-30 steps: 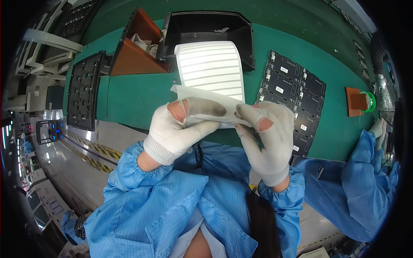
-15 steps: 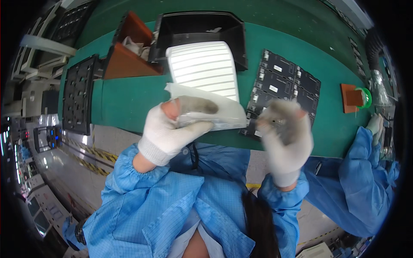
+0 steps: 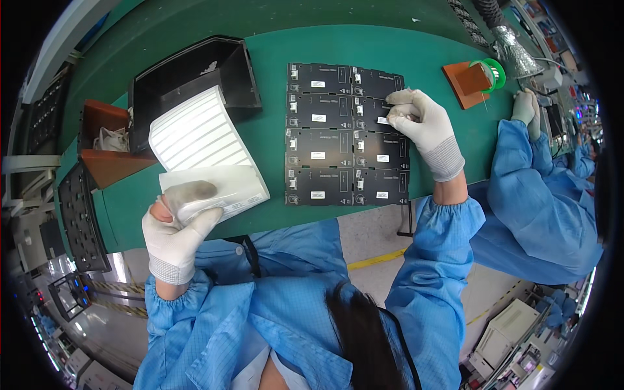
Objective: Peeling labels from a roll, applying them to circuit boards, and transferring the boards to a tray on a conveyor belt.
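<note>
Head view: pinches the striped white sheet [image 3: 203, 135] at left with the left hand [image 3: 174, 235], and curls the right hand [image 3: 426, 127], with contents indiscernible, over a black panel [image 3: 372, 107] extending lengthwise leftward from the grip.

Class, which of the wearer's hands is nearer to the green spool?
Right. The right hand is at the right edge of the black panels, left of the spool; the left hand is beyond the panels' left side, holding the label sheet.
</note>
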Demonstrator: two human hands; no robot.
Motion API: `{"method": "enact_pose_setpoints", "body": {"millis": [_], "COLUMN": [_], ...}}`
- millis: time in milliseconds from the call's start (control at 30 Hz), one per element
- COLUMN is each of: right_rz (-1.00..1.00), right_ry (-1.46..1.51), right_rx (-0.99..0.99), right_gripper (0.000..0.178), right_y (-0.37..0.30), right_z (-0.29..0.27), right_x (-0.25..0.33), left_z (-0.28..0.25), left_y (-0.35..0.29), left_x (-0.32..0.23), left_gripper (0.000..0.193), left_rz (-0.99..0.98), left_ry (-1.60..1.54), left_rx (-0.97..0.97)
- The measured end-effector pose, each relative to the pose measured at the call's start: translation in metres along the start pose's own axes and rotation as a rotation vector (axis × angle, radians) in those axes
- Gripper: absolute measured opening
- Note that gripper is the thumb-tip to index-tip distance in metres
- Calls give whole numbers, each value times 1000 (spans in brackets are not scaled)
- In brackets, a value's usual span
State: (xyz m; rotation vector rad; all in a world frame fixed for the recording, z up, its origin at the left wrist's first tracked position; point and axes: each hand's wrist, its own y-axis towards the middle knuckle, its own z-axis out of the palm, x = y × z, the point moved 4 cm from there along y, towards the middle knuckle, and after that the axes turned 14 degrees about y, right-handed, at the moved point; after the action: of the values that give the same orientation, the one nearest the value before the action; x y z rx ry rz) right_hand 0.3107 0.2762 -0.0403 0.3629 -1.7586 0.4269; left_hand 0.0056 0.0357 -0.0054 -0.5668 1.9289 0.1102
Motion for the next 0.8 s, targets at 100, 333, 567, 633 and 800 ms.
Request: {"method": "enact_pose_setpoints", "body": {"millis": [100,333,567,633,800], "right_rz": [0,-53,-103,-99,-128], "right_ry": [-13,-80,-140,-164,-182], "right_rx": [6,-20,-46,-65,-97], "right_gripper": [31,28,26,26,25], "right_y": [-1,-3,-3,-3,-3], "right_z": [-1,3,5,5,7], "right_x": [0,0,-1,-2,-1], "left_z": [1,4,1,2,1], "left_y": [2,3,2,3,4], "left_x": [2,1,2,2,2], "left_gripper": [33,32,33,33,33], "left_rz": [0,31,25,10,-10], "left_ry": [20,31,17,6,18], "left_rx": [-11,-10,-8,-5,1]}}
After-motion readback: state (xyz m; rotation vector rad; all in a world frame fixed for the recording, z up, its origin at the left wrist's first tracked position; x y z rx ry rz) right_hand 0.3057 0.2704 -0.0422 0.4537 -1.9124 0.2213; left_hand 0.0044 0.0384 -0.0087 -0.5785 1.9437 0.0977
